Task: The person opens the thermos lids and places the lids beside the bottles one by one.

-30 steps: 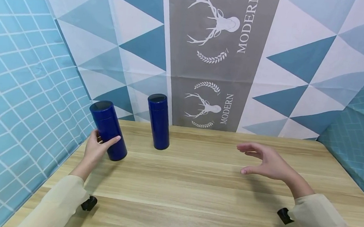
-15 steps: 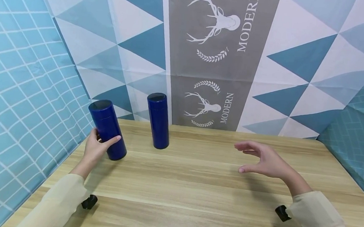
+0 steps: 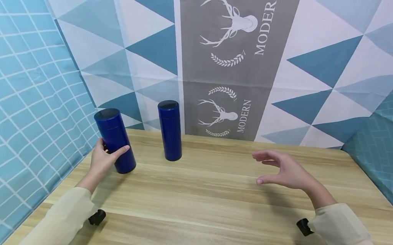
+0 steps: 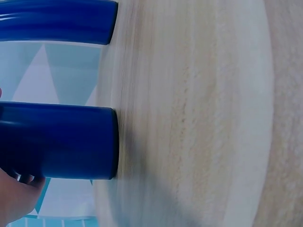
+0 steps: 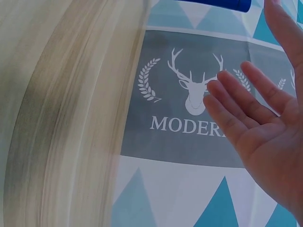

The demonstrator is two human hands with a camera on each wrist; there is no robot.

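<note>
Two dark blue cylindrical thermos flasks with black tops stand upright on the wooden table. The left flask point(image 3: 114, 135) is held by my left hand point(image 3: 103, 161), the thumb across its near side and the fingers round its left side. In the left wrist view, its base is at the tabletop and part of the left hand point(image 4: 19, 194) shows beside it. To its right and a little farther back stands the other flask point(image 3: 170, 132), with no hand on it. My right hand point(image 3: 287, 172) hovers over the right part of the table, fingers relaxed and apart from the thumb, holding nothing.
The wooden table point(image 3: 190, 206) ends at the back against a patterned cloth point(image 3: 228, 71) with deer heads and triangles. A light-blue grid sheet point(image 3: 28, 97) borders its left side, a teal sheet point(image 3: 387, 160) its right. Each sleeve carries a small black device point(image 3: 97, 217).
My right hand has drifted slightly to the left, still holding nothing. The left hand keeps its grip on the left flask, and both flasks stay where they were.
</note>
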